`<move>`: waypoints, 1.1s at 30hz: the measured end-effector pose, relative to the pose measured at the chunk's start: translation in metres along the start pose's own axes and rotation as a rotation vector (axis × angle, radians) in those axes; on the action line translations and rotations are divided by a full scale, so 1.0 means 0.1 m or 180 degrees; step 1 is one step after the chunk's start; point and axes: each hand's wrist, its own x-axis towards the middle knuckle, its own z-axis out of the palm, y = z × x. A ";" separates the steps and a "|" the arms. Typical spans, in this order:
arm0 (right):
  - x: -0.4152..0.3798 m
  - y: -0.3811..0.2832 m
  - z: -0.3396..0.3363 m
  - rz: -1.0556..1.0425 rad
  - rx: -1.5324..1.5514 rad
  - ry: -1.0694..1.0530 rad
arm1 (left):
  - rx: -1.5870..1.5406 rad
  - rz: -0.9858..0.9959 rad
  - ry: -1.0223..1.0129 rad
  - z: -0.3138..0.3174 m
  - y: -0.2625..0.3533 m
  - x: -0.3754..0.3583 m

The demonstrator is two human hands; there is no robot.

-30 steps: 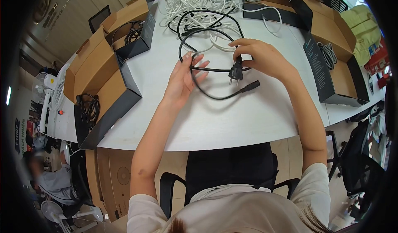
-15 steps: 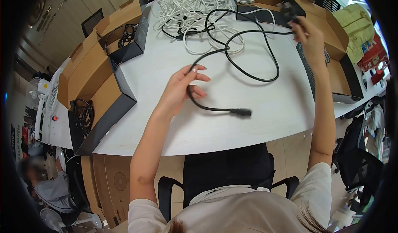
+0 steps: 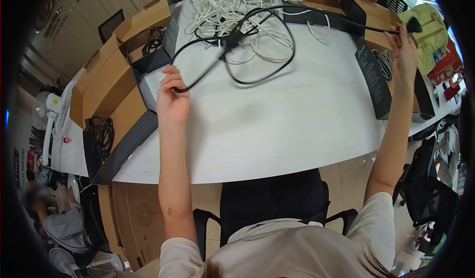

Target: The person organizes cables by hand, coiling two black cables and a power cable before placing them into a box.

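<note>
the white counter (image 3: 277,129) carries everything. to the left of the white cable pile (image 3: 213,10) sits a long open box (image 3: 123,124) with a coiled black cord (image 3: 101,134) inside; to the pile's right, another open box (image 3: 378,85) holds a gray cord (image 3: 383,62). the black cable (image 3: 294,45) is held up in loops, partly in front of the pile. the left hand (image 3: 173,100), left of the pile, has its fingers closed around the cable. the right hand (image 3: 405,55), right of the pile, has its fingers grasping the cable near a blurred plug (image 3: 413,25).
</note>
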 end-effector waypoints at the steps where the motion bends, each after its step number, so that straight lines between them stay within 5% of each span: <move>1: 0.13 0.02 -0.21 -0.0042 0.0183 0.0221 | -0.0065 0.0175 -0.0163 0.00 0.10 -0.01; 5: 0.34 -0.11 -0.82 -0.0417 0.0775 0.0914 | 0.0092 0.0974 0.0040 0.07 0.26 -0.03; 8: 0.50 -0.24 -1.41 -0.0737 0.0925 0.0995 | -0.0140 0.0948 0.0127 0.01 0.32 -0.03; 11: 0.25 -0.52 -1.23 -0.0909 0.0387 0.1078 | 0.0497 0.1248 0.0234 0.04 0.22 -0.01; 15: 0.03 -0.47 -0.87 -0.0954 0.0034 0.0506 | 0.0633 0.0148 -0.0249 0.05 0.14 0.07; 18: -0.42 -0.46 0.00 -0.1186 -0.0844 0.0686 | 0.0904 -0.0232 -0.0491 0.13 -0.13 0.04; 20: -0.57 -0.37 0.29 -0.1346 -0.1056 0.0134 | 0.1190 -0.0331 -0.0572 0.13 -0.26 0.03; 24: -0.95 -0.17 0.87 -0.0405 -0.1220 -0.1293 | 0.1256 -0.0515 -0.0847 0.10 -0.40 0.02; 28: -1.23 0.16 1.52 -0.1098 -0.1907 -0.2282 | 0.1135 -0.0707 -0.0822 0.11 -0.48 -0.02; 30: -1.28 0.14 1.74 0.0691 -0.1616 -0.3178 | 0.0918 -0.0897 -0.0893 0.10 -0.50 -0.03; 33: -1.29 0.35 1.92 0.1982 -0.0815 -0.3720 | 0.0153 -0.0921 -0.0861 0.13 -0.53 -0.05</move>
